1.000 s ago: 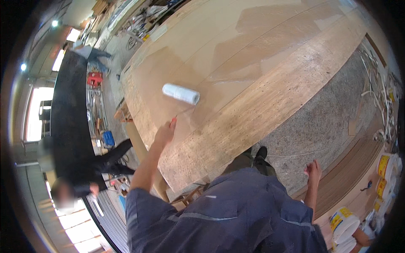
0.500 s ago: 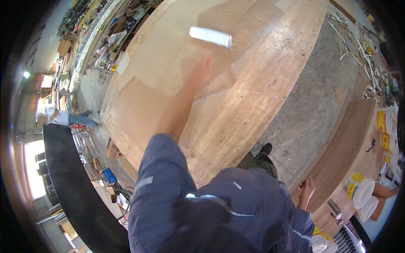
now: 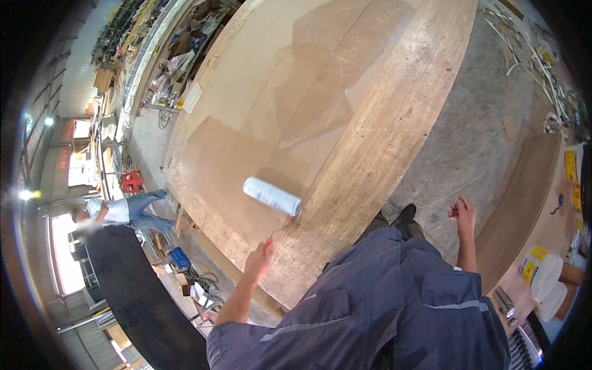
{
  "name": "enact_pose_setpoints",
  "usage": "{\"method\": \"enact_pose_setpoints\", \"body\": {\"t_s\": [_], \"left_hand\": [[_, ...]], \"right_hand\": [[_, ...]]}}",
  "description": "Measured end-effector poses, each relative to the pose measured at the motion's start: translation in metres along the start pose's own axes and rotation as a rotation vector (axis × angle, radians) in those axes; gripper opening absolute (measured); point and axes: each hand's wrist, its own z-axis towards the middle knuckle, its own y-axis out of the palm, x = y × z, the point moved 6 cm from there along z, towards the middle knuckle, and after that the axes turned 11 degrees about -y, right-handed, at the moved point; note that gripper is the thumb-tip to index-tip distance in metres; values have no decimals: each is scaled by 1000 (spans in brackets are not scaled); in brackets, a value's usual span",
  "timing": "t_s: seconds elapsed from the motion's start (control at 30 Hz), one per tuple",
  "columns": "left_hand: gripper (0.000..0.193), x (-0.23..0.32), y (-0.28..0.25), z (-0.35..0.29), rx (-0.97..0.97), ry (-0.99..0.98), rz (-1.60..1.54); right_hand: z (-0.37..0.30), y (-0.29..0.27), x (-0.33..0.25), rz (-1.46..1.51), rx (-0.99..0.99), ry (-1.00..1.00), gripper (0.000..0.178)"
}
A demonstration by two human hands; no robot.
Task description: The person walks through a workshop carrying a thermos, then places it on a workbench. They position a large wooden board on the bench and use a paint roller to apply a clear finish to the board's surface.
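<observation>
My left hand (image 3: 258, 262) is closed round the red handle of a paint roller (image 3: 272, 196). The roller's white sleeve lies across a large pale wooden panel (image 3: 370, 154), close to the panel's near side. Darker, shiny wet patches cover parts of the surface around and beyond the roller, and a bare, speckled strip runs along the panel's right side. Off to the right of the panel, my right hand (image 3: 462, 213) hangs in the air over the floor. Its fingers are loosely curled, with nothing visible in them.
On the right is a stack of brown sheets (image 3: 521, 194), with white buckets (image 3: 542, 271) nearby. Pale strips (image 3: 530, 55) lie heaped at the far right. A person (image 3: 123, 211) stands at the left beside a long black surface (image 3: 132, 290). Cluttered shelving (image 3: 179, 68) runs beyond the panel's left edge.
My left hand has drawn the roller from the far part of the panel toward me. My right hand has risen and moved forward. The view has shifted slightly.
</observation>
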Motion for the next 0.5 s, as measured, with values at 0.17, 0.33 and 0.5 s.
{"method": "enact_pose_setpoints", "body": {"t_s": [0.17, 0.33, 0.5], "left_hand": [[58, 173, -51, 102, 10, 276, -54], [70, 423, -92, 173, 62, 434, -73], [68, 512, -96, 195, 67, 498, -128]], "right_hand": [[-30, -27, 41, 28, 123, 60, 38], [-84, -67, 53, 88, 332, 55, 38], [-123, -96, 58, 106, 433, 38, 38]]}}
